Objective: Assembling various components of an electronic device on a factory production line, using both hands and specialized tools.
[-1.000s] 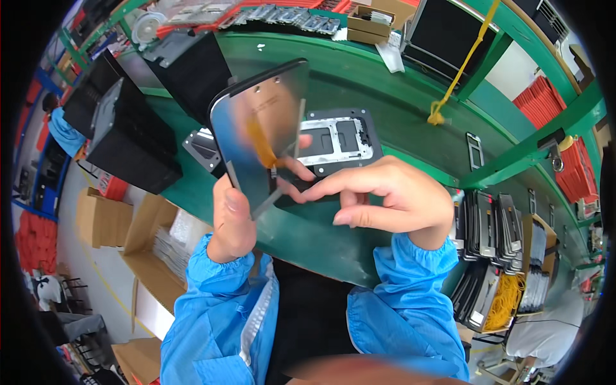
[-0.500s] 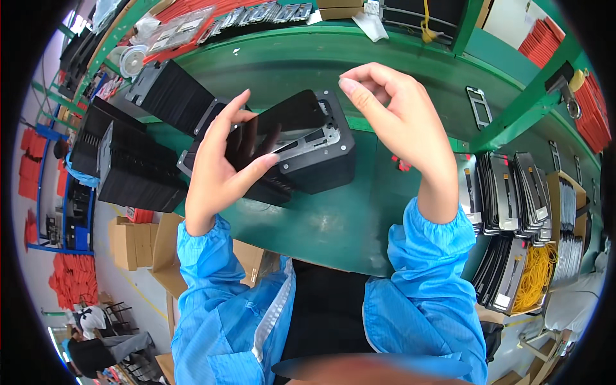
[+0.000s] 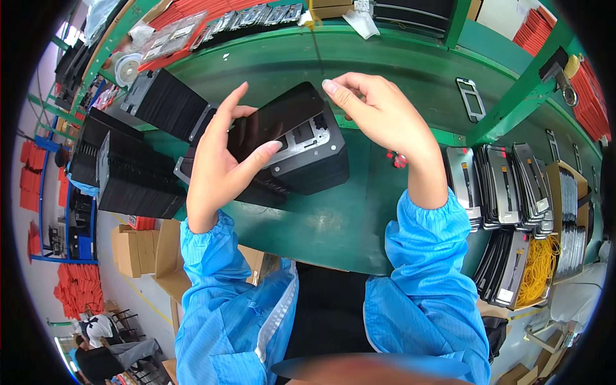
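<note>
My left hand [image 3: 218, 157] holds a glossy black phone screen panel [image 3: 289, 112] by its left side, fingers behind it and thumb at its near edge. The panel sits tilted above a silver phone frame [image 3: 308, 136], part of which shows below its near edge. Under the frame is a black block [image 3: 314, 174] with screws in its top face. At the panel's far right corner is my right hand [image 3: 388, 119], thumb and forefinger pinched together, the other fingers curled. Whether the pinch holds anything is too small to tell.
Stacks of black plates [image 3: 138, 179] stand at left on the green table [image 3: 321, 224]. Screen parts with flex strips [image 3: 497, 183] lie in piles at right, beside yellow bands [image 3: 539, 273]. A small red object [image 3: 396, 159] lies near my right wrist. A green post [image 3: 523, 99] rises behind.
My right hand has come left, nearer the panel's corner. The panel's tilt has shifted, and a different part of the frame shows. The whole view has turned slightly.
</note>
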A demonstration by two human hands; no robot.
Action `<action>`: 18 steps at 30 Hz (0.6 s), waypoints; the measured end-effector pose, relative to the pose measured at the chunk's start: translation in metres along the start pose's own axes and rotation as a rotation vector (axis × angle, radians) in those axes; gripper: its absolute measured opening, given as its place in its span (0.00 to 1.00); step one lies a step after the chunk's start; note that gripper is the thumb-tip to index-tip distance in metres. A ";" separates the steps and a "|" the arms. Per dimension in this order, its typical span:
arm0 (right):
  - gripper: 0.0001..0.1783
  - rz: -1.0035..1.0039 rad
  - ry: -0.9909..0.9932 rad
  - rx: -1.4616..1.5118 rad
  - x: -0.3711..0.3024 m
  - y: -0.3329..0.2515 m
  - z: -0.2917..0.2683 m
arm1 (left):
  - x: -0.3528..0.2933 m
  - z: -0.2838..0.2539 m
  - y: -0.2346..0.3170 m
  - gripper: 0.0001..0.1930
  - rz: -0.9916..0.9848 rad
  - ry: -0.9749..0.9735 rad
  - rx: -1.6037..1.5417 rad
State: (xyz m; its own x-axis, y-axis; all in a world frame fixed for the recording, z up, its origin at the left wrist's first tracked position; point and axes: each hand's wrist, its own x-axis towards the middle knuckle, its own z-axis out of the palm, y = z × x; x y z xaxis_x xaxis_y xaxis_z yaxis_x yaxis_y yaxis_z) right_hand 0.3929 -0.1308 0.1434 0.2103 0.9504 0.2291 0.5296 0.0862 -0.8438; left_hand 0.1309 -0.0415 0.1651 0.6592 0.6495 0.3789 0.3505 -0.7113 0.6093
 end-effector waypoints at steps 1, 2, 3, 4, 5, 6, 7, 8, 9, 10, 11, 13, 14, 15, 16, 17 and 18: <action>0.29 -0.005 0.009 0.014 0.000 -0.004 -0.001 | -0.002 -0.003 -0.002 0.46 0.003 0.004 -0.023; 0.28 -0.010 0.017 0.027 0.000 -0.005 -0.001 | -0.004 -0.006 -0.004 0.46 0.005 0.008 -0.045; 0.28 -0.009 0.015 0.029 0.000 -0.004 0.000 | -0.005 -0.008 -0.005 0.46 0.007 0.013 -0.068; 0.28 -0.013 0.019 0.028 0.000 -0.002 -0.001 | -0.006 -0.009 -0.006 0.46 0.004 0.012 -0.067; 0.28 -0.017 0.022 0.027 0.001 0.000 -0.002 | -0.006 -0.010 -0.006 0.46 -0.011 -0.011 -0.071; 0.28 -0.020 0.027 0.026 0.001 0.001 -0.002 | -0.007 -0.010 -0.007 0.46 -0.025 -0.033 -0.075; 0.28 -0.020 0.025 0.026 0.001 0.001 -0.001 | -0.007 -0.011 -0.007 0.46 -0.039 -0.055 -0.079; 0.28 -0.025 0.025 0.035 0.000 0.001 0.000 | -0.008 -0.011 -0.009 0.46 -0.040 -0.056 -0.080; 0.29 -0.030 0.025 0.044 -0.001 0.001 0.000 | -0.008 -0.010 -0.011 0.46 -0.014 -0.046 -0.062; 0.29 -0.037 0.024 0.053 -0.001 0.001 0.001 | -0.009 -0.009 -0.013 0.46 0.012 -0.035 -0.044; 0.29 -0.037 0.024 0.053 -0.001 0.001 0.001 | -0.010 -0.009 -0.014 0.47 0.039 -0.024 -0.025; 0.29 -0.026 0.001 0.033 0.000 0.001 -0.001 | -0.008 -0.008 -0.011 0.47 0.052 -0.033 -0.003; 0.30 -0.021 -0.010 0.022 0.000 0.001 -0.002 | -0.006 -0.006 -0.009 0.47 0.066 -0.042 0.019; 0.30 -0.020 -0.011 0.022 0.000 0.000 -0.003 | -0.005 -0.004 -0.008 0.47 0.078 -0.049 0.041; 0.30 0.014 -0.024 0.012 0.000 -0.002 -0.004 | -0.003 -0.003 -0.006 0.47 0.078 -0.050 0.040; 0.31 0.047 -0.037 0.004 0.000 -0.003 -0.005 | 0.001 -0.002 -0.005 0.46 0.090 -0.057 0.045; 0.31 0.081 -0.050 -0.005 0.000 -0.004 -0.006 | 0.004 -0.001 -0.005 0.45 0.102 -0.065 0.050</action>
State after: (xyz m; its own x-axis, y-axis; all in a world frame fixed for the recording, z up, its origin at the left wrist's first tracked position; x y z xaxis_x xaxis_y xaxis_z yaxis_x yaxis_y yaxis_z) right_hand 0.3956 -0.1325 0.1494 0.2113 0.9679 0.1357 0.5167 0.0073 -0.8562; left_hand 0.1314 -0.0355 0.1643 0.7344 0.5553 0.3903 0.3109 -0.7864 0.5338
